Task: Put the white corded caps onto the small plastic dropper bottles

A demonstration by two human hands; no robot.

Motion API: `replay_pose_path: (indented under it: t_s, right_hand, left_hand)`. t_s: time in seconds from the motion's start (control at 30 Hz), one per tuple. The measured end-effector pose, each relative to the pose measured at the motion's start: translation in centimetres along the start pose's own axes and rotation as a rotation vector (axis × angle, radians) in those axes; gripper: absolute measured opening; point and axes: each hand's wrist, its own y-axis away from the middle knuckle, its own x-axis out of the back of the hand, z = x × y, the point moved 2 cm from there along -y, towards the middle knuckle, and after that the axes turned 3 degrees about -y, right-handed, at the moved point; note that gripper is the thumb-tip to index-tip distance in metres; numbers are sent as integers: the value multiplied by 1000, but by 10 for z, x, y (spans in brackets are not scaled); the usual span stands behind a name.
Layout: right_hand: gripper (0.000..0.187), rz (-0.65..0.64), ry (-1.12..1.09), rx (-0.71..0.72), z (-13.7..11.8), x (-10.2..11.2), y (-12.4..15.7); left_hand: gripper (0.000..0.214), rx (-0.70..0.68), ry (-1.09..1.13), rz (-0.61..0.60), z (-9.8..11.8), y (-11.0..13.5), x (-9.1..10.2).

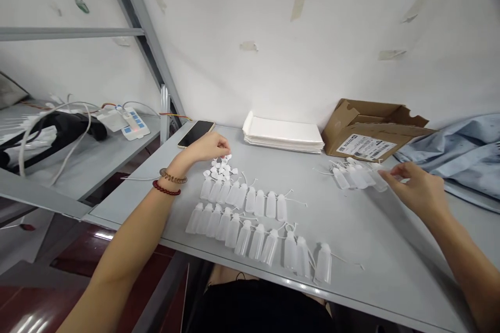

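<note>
Two rows of small translucent plastic bottles [250, 218] lie side by side on the grey table [351, 229]. Just behind them sits a little heap of small white caps [221, 165]. My left hand [209, 146], with bead bracelets on the wrist, hovers at that heap with its fingers curled and pinched; what it holds is too small to make out. Over on the right lies a smaller group of bottles [353, 176]. My right hand [414, 187] reaches to this group, its fingertips closed on the nearest bottle [378, 181].
A phone [196, 133] lies at the table's far left corner. A stack of white sheets [282, 135] and an open cardboard box [371, 132] stand against the wall. Blue cloth [457, 151] lies at the right. A side shelf on the left carries a power strip [135, 124] and cables.
</note>
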Motion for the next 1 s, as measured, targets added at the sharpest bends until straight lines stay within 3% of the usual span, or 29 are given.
replay_pose_path:
  t_s: [0.13, 0.33, 0.47, 0.6, 0.67, 0.7, 0.77, 0.8, 0.87, 1.0]
  right_hand:
    - [22, -1, 53, 27, 0, -1, 1]
    - [22, 2, 95, 37, 1, -10, 0]
    - [19, -25, 95, 36, -1, -6, 2]
    - [12, 140, 96, 68, -30, 12, 15]
    - [13, 200, -66, 96, -58, 20, 30]
    - [16, 137, -219, 135, -74, 21, 38]
    - [23, -186, -464, 280, -111, 15, 58]
    - [24, -369, -477, 359, -128, 10, 68]
    - [31, -611, -384, 468, -155, 0, 86]
    - [44, -810, -222, 563, -178, -16, 101]
  left_hand:
    - [19, -2, -135, -9, -1, -1, -2]
    - [33, -29, -164, -238, 0, -1, -17]
    - [28, -60, -192, -250, 8, 3, -25]
    - [22, -76, -244, -225, 15, 5, -29]
    - [22, -91, -232, -189, 17, 4, -30]
    - [22, -106, -210, -153, 18, 4, -30]
    - [21, -142, -147, -52, 21, 3, -29]
    - [21, -158, -111, -1, 23, 2, -30]
    - [21, -176, -51, 74, 26, 2, -31]
    - [21, -190, -1, 140, 32, 4, -35]
